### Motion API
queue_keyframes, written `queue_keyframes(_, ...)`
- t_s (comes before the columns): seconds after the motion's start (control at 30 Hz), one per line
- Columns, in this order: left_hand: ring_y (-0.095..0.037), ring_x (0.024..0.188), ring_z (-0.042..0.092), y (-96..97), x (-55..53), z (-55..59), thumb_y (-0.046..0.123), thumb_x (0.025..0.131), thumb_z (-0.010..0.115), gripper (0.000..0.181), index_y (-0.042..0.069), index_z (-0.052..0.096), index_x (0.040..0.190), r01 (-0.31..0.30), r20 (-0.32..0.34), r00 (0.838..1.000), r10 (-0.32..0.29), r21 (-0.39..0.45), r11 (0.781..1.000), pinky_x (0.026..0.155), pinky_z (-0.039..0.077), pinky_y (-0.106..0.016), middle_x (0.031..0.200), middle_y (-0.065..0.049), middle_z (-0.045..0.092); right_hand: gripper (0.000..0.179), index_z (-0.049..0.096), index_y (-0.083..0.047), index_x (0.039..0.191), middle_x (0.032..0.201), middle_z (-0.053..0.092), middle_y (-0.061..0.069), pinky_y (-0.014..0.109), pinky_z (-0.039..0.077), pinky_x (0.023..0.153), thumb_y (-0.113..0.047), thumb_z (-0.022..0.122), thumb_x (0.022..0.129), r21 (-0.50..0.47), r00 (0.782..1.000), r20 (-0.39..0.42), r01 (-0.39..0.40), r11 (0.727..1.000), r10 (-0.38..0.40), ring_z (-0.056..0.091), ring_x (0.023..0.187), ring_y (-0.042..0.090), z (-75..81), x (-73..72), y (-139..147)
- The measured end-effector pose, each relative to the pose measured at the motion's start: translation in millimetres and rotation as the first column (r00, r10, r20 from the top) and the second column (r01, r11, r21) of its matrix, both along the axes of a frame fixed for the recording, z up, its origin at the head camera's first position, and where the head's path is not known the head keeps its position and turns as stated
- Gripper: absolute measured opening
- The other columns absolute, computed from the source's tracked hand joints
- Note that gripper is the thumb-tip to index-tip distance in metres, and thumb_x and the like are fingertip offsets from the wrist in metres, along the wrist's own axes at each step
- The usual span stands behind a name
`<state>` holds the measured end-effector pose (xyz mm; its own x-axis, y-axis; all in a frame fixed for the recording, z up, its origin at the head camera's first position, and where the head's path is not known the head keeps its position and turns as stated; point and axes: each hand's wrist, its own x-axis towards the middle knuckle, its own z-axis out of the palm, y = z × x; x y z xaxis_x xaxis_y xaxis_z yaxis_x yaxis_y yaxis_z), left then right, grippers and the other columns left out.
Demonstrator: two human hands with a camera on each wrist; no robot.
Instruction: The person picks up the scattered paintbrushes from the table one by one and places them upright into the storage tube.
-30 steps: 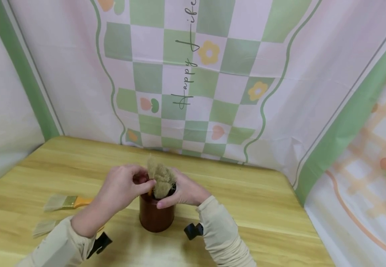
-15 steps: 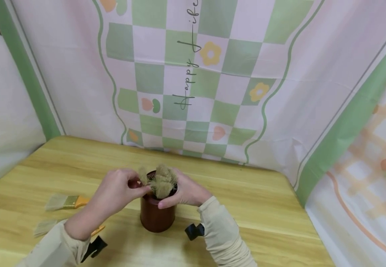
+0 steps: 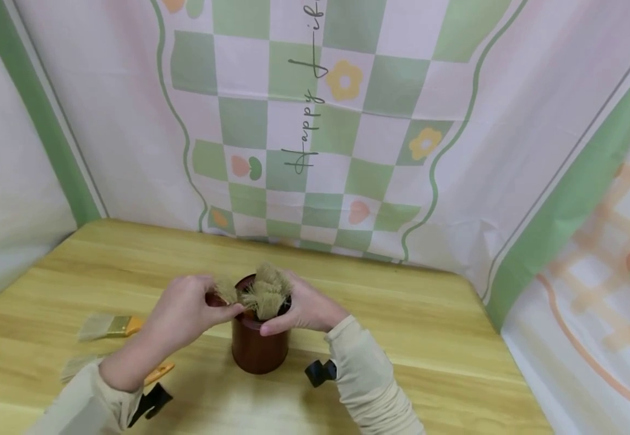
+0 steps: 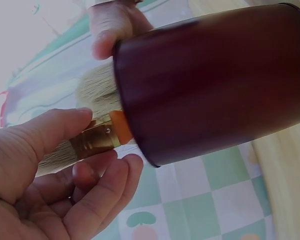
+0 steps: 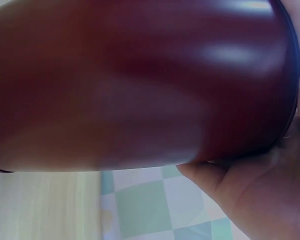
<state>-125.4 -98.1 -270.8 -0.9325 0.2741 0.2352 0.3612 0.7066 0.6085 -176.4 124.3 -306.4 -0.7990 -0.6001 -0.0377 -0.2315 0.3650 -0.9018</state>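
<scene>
In the head view a dark red-brown cylindrical pot (image 3: 260, 349) stands upright on the wooden table, several brush heads (image 3: 268, 296) rising bristles-up from its mouth. My left hand (image 3: 187, 308) is at the pot's left rim and pinches a paintbrush (image 4: 96, 140) by its brass ferrule between thumb and fingers. The left wrist view shows the orange base of that brush's handle passing inside the rim; the rest of the handle is hidden in the pot. From the right side, my right hand (image 3: 314, 307) grips the pot near its rim, thumb at the front.
Left on the table lie two more paintbrushes, one with pale bristles and a brass ferrule (image 3: 119, 326), the other with its orange handle (image 3: 158, 373) showing past my left forearm. Black wrist mounts (image 3: 320, 373) hang below both sleeves. A checkered cloth (image 3: 315, 133) hangs behind the table.
The left hand has shifted slightly left, and the bristles of its paintbrush have tipped left and lower, away from the other brush heads. The right hand keeps its grip on the pot.
</scene>
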Motion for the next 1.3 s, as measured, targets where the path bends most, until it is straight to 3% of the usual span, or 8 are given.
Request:
queue_keyframes(0.17, -0.009, 0.045, 0.036, -7.7, -3.6, 8.7, 0.025, 0.082, 0.076, 0.043, 0.013, 0.040, 0.061, 0.042, 0.099, 0.994, -0.043, 0.016, 0.999, 0.045, 0.033, -0.021, 0.052, 0.005, 0.036, 0.089, 0.032, -0.018, 0.149, 0.145, 0.046, 0.004, 0.040, 0.036, 0.112, -0.019, 0.082, 0.076, -0.020, 0.999, 0.039, 0.026, 0.999, -0.025, 0.046, 0.131, 0.019, -3.1, 0.4, 4)
queue_keyframes(0.37, -0.008, 0.044, 0.036, -8.4, -7.5, 12.8, 0.025, 0.079, 0.078, 0.045, 0.014, 0.038, 0.061, 0.073, 0.054, 0.996, -0.071, -0.040, 0.997, 0.046, 0.033, -0.021, 0.053, 0.006, 0.034, 0.090, 0.026, -0.019, 0.153, 0.151, 0.040, 0.004, 0.042, 0.033, 0.114, -0.029, 0.078, 0.080, 0.000, 0.999, 0.019, 0.050, 0.999, -0.050, 0.041, 0.137, 0.020, -3.1, 2.9, 7)
queue_keyframes(0.67, -0.007, 0.041, 0.032, 11.0, -17.0, 0.5, 0.027, 0.075, 0.081, 0.053, 0.017, 0.034, 0.053, 0.033, 0.042, 0.999, -0.028, -0.117, 0.993, 0.043, 0.029, -0.022, 0.047, 0.007, 0.031, 0.114, 0.022, -0.018, 0.154, 0.155, 0.034, 0.004, 0.045, 0.027, 0.117, -0.061, 0.078, 0.065, 0.010, 0.998, -0.052, 0.019, 1.000, -0.018, 0.035, 0.142, 0.022, -6.6, 2.8, 15)
queue_keyframes(0.83, -0.010, 0.043, 0.034, 8.2, -17.7, -0.6, 0.032, 0.072, 0.083, 0.048, 0.013, 0.041, 0.056, 0.000, 0.130, 0.991, 0.013, -0.100, 0.995, 0.044, 0.030, -0.024, 0.049, 0.004, 0.035, 0.115, 0.023, -0.025, 0.153, 0.155, 0.035, 0.000, 0.045, 0.025, 0.118, -0.068, 0.075, 0.061, -0.029, 0.998, -0.059, -0.021, 0.999, 0.019, 0.034, 0.143, 0.019, -10.2, 2.2, 15)
queue_keyframes(0.93, -0.012, 0.050, 0.042, -3.5, -16.2, 0.8, 0.036, 0.072, 0.082, 0.037, 0.004, 0.063, 0.073, 0.013, 0.202, 0.979, 0.006, -0.094, 0.995, 0.049, 0.037, -0.026, 0.058, 0.001, 0.048, 0.115, 0.022, -0.027, 0.154, 0.156, 0.033, 0.000, 0.047, 0.022, 0.119, -0.068, 0.075, 0.060, -0.032, 0.998, -0.057, -0.022, 0.999, 0.020, 0.031, 0.144, 0.020, -10.8, 3.2, 15)
queue_keyframes(1.0, -0.013, 0.058, 0.048, -13.2, -16.6, 0.2, 0.037, 0.073, 0.081, 0.044, -0.001, 0.070, 0.092, 0.027, 0.216, 0.976, -0.003, -0.107, 0.994, 0.054, 0.043, -0.029, 0.067, -0.001, 0.056, 0.116, 0.022, -0.028, 0.154, 0.157, 0.031, 0.000, 0.048, 0.021, 0.119, -0.071, 0.073, 0.059, -0.014, 0.998, -0.069, -0.008, 1.000, 0.007, 0.029, 0.145, 0.021, -11.0, 4.1, 16)
queue_keyframes(1.07, -0.013, 0.065, 0.052, -21.7, -17.2, -1.5, 0.037, 0.075, 0.079, 0.055, -0.004, 0.068, 0.110, 0.030, 0.221, 0.975, -0.001, -0.127, 0.991, 0.061, 0.047, -0.031, 0.077, -0.002, 0.061, 0.117, 0.022, -0.027, 0.154, 0.158, 0.030, 0.000, 0.048, 0.020, 0.119, -0.073, 0.072, 0.058, 0.000, 0.997, -0.082, 0.003, 1.000, -0.003, 0.027, 0.146, 0.021, -11.1, 4.9, 16)
queue_keyframes(1.3, -0.030, 0.088, 0.061, -29.5, -20.6, -10.9, 0.035, 0.081, 0.076, 0.067, -0.008, 0.054, 0.128, 0.023, 0.169, 0.986, 0.008, -0.179, 0.984, 0.074, 0.052, -0.044, 0.106, -0.018, 0.064, 0.109, 0.023, -0.021, 0.153, 0.156, 0.033, 0.002, 0.043, 0.027, 0.117, -0.063, 0.075, 0.067, -0.021, 0.996, -0.090, 0.012, 1.000, -0.014, 0.033, 0.143, 0.020, -9.9, 5.3, 14)
